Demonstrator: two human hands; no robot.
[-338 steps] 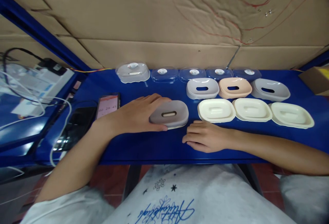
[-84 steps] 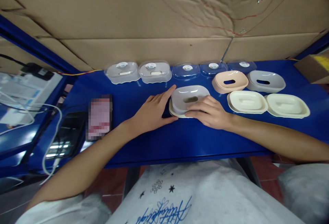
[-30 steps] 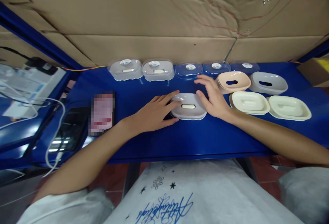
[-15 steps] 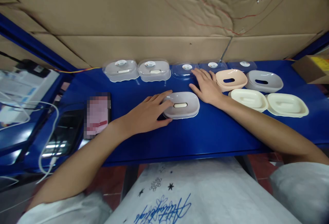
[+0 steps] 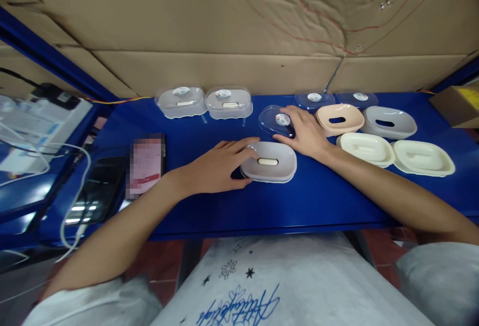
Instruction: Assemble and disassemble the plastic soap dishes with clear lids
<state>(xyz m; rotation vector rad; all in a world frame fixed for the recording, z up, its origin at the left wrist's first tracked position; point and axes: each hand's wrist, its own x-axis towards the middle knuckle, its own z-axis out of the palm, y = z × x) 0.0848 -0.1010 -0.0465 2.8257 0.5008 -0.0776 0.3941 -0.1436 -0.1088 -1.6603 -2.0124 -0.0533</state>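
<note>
A grey oval soap dish (image 5: 285, 162) with a cream bar in its middle slot sits in front of me on the blue table. My left hand (image 5: 219, 167) grips its left end, thumb at the near side and fingers over the rim. Just behind the dish, my right hand (image 5: 307, 131) holds a clear plastic lid (image 5: 270, 119) with a round sticker by its right end; the lid is tilted. To the right of that hand lie a peach dish with an open slot (image 5: 352, 116) and a grey slotted dish (image 5: 402, 120).
Two lidded grey dishes (image 5: 180, 109) (image 5: 229, 109) stand at the back left. More clear lids (image 5: 305, 97) (image 5: 370, 99) lie at the back right. Two cream trays (image 5: 346, 144) (image 5: 441, 161) are at right. A phone (image 5: 146, 163) and cables (image 5: 71, 186) lie left; a cardboard wall (image 5: 209, 69) rises behind.
My right hand has taken hold of the clear lid from the back row and drawn it toward me, tilting it. My left hand stays on the grey soap dish.
</note>
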